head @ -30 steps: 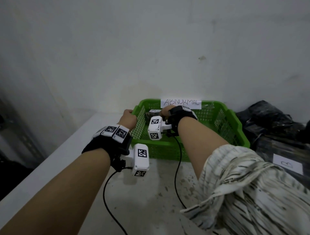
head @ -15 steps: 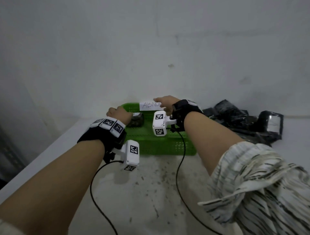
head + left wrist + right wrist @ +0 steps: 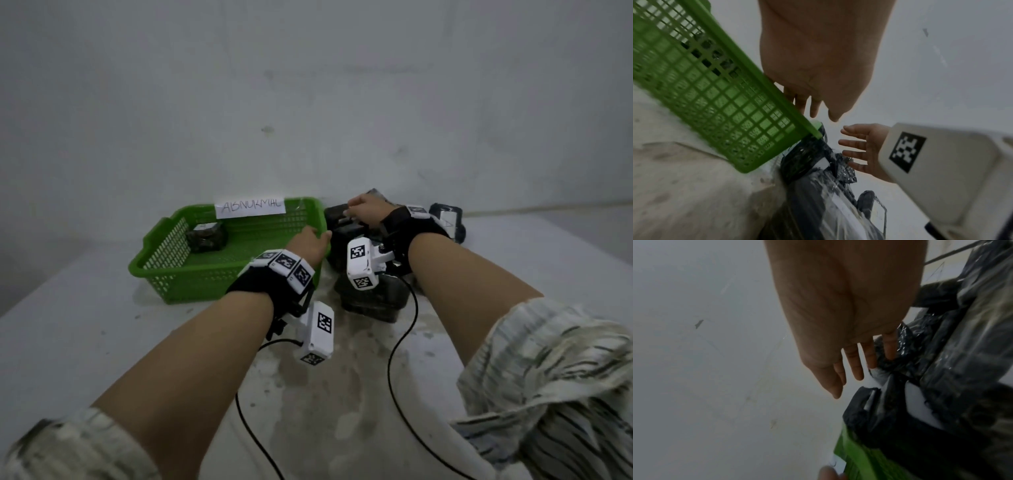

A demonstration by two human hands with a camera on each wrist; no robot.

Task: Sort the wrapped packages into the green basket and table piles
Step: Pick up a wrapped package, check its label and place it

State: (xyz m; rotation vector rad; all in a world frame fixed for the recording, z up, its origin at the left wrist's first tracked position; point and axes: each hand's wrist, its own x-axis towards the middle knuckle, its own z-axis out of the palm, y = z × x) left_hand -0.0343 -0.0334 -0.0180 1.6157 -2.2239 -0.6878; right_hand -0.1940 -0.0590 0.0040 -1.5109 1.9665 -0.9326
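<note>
The green basket with a white "ABNORMAL" label stands at the left on the table and holds one dark wrapped package. A pile of black wrapped packages lies just right of it. My left hand hovers at the basket's right rim, fingers straight and holding nothing. My right hand reaches over the back of the pile. In the right wrist view its straight fingers touch the crinkled black wrap. The left wrist view shows that right hand spread open.
A grey wall rises right behind the basket and pile. Another black package with a white label lies at the back right. Two black cables trail from my wrists across the stained tabletop. The table's left edge drops off beside the basket.
Both hands have let go of the basket's rim and moved right to the pile of black packages. My view has swung right and down.
</note>
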